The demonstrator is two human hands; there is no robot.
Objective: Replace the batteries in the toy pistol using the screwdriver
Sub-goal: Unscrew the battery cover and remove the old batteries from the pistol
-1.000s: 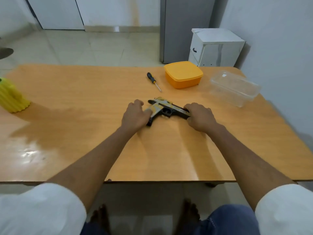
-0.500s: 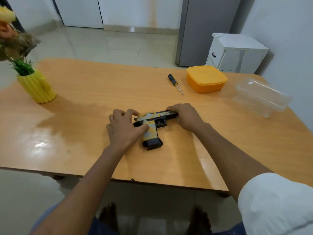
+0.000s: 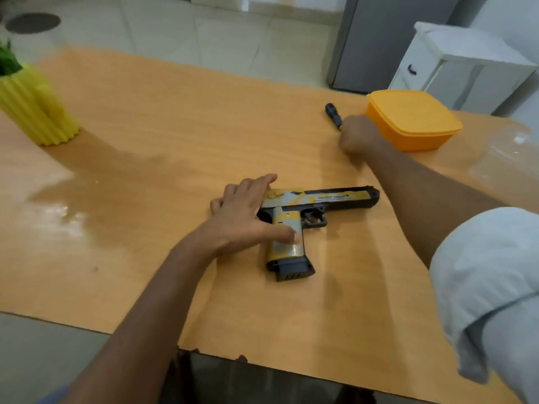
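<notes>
A glossy orange-brown laminate table point(image 3: 151, 135) fills the view, with pale floor tiles, a grey cabinet and a small white drawer unit beyond its far edge. On it the yellow-and-black plastic toy pistol point(image 3: 306, 211) lies flat on its side, barrel pointing toward the person's right, grip and black magazine base toward the near edge.

The left hand point(image 3: 248, 214) rests on the pistol's rear, fingers straight along the back of the slide and the thumb laid across the yellow grip; it presses rather than clasps. Out past the muzzle, toward the far side, the right hand point(image 3: 360, 138) is curled over the small screwdriver with a black-and-yellow handle point(image 3: 333, 115), whose handle end sticks out beyond the knuckles. The hand is blurred and its fingers face away, so I cannot tell whether it already grasps the tool or only covers it.

Touching or just beside that hand on its right sits the lidded orange plastic box point(image 3: 414, 123); farther right lies a clear plastic container point(image 3: 501, 158), and a ribbed yellow plant pot point(image 3: 38, 112) stands well off to the left.

The risks, as I judge them: a hurried grab could roll the round screwdriver away across the slick surface, or knock the orange box. The pistol is only pinned under an unclenched hand, so it could skate or spin if that pressure eases. No screw is undone yet.
</notes>
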